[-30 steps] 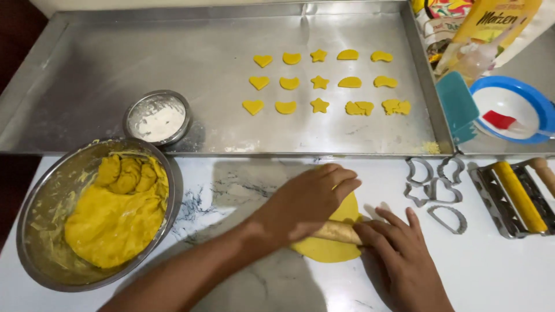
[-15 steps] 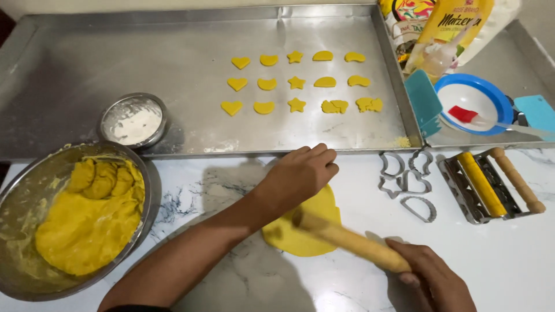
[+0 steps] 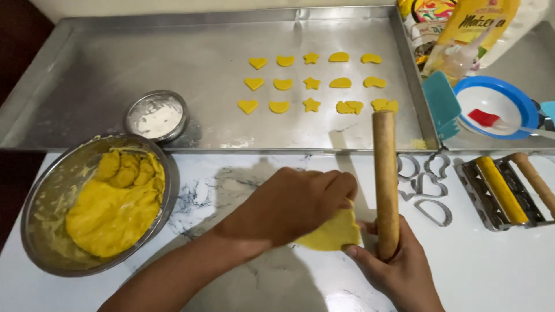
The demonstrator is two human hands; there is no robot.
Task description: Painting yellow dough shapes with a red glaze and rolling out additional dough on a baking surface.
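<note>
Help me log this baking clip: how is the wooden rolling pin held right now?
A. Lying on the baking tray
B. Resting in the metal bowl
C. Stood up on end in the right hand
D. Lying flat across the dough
C: the right hand grips the rolling pin upright beside the yellow dough, which the left hand touches.

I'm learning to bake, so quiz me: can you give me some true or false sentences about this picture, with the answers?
1. The right hand holds the wooden rolling pin upright. True.
2. The left hand rests on the flat yellow dough sheet. True.
3. The round steel bowl of yellow dough is empty. False: it holds dough.
4. The metal cookie cutters lie inside the big steel baking tray. False: they lie on the white counter.
</note>
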